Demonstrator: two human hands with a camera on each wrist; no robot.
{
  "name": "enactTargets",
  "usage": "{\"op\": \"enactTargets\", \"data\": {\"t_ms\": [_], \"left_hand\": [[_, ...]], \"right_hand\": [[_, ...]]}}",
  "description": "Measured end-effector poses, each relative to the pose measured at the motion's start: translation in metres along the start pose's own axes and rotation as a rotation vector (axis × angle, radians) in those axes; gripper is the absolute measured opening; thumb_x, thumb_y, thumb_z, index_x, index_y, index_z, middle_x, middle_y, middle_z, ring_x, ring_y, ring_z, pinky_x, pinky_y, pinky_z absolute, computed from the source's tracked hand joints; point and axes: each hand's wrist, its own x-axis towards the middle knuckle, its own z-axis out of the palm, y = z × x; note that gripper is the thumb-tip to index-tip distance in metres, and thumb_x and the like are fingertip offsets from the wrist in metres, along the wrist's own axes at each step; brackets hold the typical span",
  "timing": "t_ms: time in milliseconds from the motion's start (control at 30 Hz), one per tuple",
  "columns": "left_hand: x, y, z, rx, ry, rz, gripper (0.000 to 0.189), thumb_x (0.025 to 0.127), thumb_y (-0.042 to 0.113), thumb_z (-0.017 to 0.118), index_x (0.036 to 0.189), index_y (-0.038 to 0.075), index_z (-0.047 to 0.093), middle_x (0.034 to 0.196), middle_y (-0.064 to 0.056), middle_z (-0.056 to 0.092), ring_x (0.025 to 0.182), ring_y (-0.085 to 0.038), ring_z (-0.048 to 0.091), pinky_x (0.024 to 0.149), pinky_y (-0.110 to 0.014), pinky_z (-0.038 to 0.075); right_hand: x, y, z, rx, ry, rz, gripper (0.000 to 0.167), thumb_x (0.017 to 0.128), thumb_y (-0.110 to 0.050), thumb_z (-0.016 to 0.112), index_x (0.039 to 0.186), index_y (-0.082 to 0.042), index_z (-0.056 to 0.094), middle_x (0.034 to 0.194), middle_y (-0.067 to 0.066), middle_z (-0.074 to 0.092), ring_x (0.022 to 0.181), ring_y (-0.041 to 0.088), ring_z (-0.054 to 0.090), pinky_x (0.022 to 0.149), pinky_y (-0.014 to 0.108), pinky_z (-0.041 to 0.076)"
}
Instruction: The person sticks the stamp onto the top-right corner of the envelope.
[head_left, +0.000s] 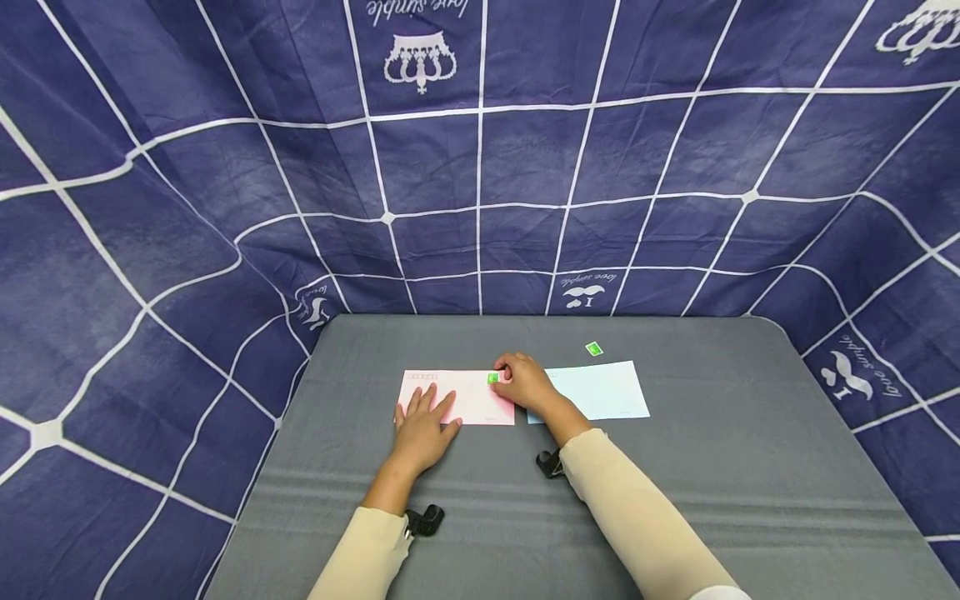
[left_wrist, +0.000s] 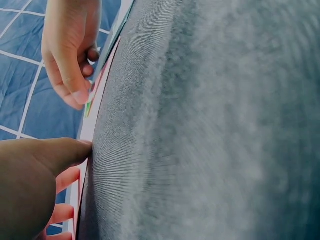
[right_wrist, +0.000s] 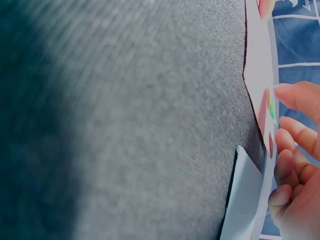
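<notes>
My left hand (head_left: pixel 422 433) lies with spread fingers on the left part of a pink envelope (head_left: pixel 465 408). At that envelope's upper right corner, my right hand (head_left: pixel 527 385) pinches a small green stamp (head_left: pixel 492 378) between thumb and fingertips. In the right wrist view the green stamp (right_wrist: pixel 271 107) shows edge-on at those fingertips, close over the pink paper. Whether it touches the envelope I cannot tell. A light blue envelope (head_left: pixel 600 392) lies to the right, its left end partly under my right hand and wrist.
A second green stamp (head_left: pixel 594 348) lies on the grey table (head_left: pixel 720 467), beyond the blue envelope. A blue curtain with white grid lines (head_left: pixel 525 167) hangs around the table's back and sides. Black wrist cameras (head_left: pixel 425 521) sit on both wrists.
</notes>
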Motion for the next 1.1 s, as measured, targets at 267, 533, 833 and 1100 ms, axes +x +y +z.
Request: {"op": "enactTargets", "data": {"t_ms": [267,533,833,1100], "left_hand": [[0.005,-0.005,0.004,-0.051,0.048,-0.047,0.057,0.089,0.041,0.072,0.14,0.017,0.059,0.156,-0.016,0.045,0.149,-0.041,0.032,0.114,-0.075,0.016],[0.007,-0.006,0.002,-0.066,0.099,-0.076,0.056,0.081,0.039,0.079,0.131,0.016,0.067,0.145,-0.018,0.049,0.139,-0.036,0.042,0.109,-0.072,0.023],[0.009,-0.006,0.001,-0.069,0.188,-0.049,0.041,0.083,0.031,0.076,0.12,0.013,0.072,0.131,-0.018,0.058,0.132,-0.038,0.046,0.105,-0.063,0.028],[0.007,-0.001,-0.001,-0.153,0.275,-0.006,0.035,0.09,0.025,0.07,0.123,0.011,0.072,0.127,-0.015,0.064,0.129,-0.036,0.051,0.103,-0.057,0.033]], "right_hand": [[-0.007,-0.001,-0.004,0.042,0.041,-0.023,0.027,0.084,-0.018,0.078,0.108,-0.011,0.068,0.088,0.002,0.061,0.08,0.015,0.052,0.075,0.031,0.043],[-0.015,-0.006,-0.009,0.117,0.074,-0.009,0.025,0.088,-0.018,0.075,0.109,-0.006,0.068,0.091,0.003,0.061,0.08,0.011,0.058,0.073,0.027,0.047],[-0.022,-0.005,-0.016,0.167,0.102,-0.009,0.022,0.094,-0.021,0.069,0.111,-0.007,0.069,0.095,0.002,0.063,0.085,0.012,0.059,0.08,0.029,0.049],[-0.031,-0.002,-0.022,0.176,0.142,-0.026,0.02,0.095,-0.02,0.067,0.11,-0.007,0.071,0.1,0.001,0.065,0.091,0.018,0.064,0.083,0.034,0.051]]}}
